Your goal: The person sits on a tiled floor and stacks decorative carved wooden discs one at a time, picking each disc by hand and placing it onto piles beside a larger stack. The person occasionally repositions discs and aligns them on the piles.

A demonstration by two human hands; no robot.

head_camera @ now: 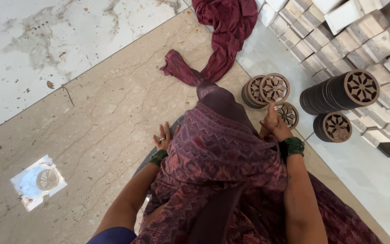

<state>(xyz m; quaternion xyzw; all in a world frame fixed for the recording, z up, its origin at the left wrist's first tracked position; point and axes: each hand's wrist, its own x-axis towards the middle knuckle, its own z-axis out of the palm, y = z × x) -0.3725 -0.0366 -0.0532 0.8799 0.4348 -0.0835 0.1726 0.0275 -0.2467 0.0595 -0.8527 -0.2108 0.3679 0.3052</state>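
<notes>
Right hand (274,123), centre right of frame: fingers curled onto the rim of a carved wooden disc (288,114) lying against the floor (91,135). Grip closed on the disc's near edge; how firm, cannot tell. The disc sits just beyond the fingertips, toward the upper right, its pierced face turned up toward the camera.

Left hand (162,138), centre: released, fingers spread, palm down on the floor beside the maroon cloth (222,149) over the lap. It holds nothing. The right hand is much the nearer to the discs.

Just above the held disc, a short stack (267,89) lies on its side. To the right, well clear, a long stack (339,92) lies with its axis running left to right, and a smaller stack (334,127) below it.

Edges: pale blocks (339,40) crowd the upper right corner behind the stacks. Open floor lies to the left. A clear packet (38,181) lies at lower left, apart.
</notes>
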